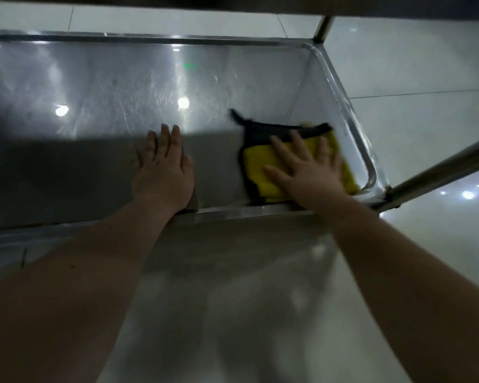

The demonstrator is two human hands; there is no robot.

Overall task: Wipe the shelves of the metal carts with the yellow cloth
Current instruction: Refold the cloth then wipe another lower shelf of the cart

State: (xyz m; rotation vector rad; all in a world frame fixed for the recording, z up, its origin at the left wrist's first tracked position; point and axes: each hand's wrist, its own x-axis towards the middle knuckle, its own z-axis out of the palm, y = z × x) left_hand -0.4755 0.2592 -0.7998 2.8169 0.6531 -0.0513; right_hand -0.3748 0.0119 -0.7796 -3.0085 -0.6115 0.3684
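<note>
A shiny metal cart shelf [122, 87] with a raised rim fills the upper half of the view. The yellow cloth [257, 167], with a dark edge and dark underside, lies flat in the shelf's near right corner. My right hand [304, 167] presses on the cloth with fingers spread straight. My left hand [163, 167] rests flat on the bare shelf surface, to the left of the cloth and apart from it. Both forearms reach in over the shelf's near rim.
An upright metal post [322, 29] stands at the far right corner, and another post [440, 170] slants at the near right corner. An upper shelf's dark edge [233, 2] runs along the top. Pale tiled floor [412, 78] surrounds the cart.
</note>
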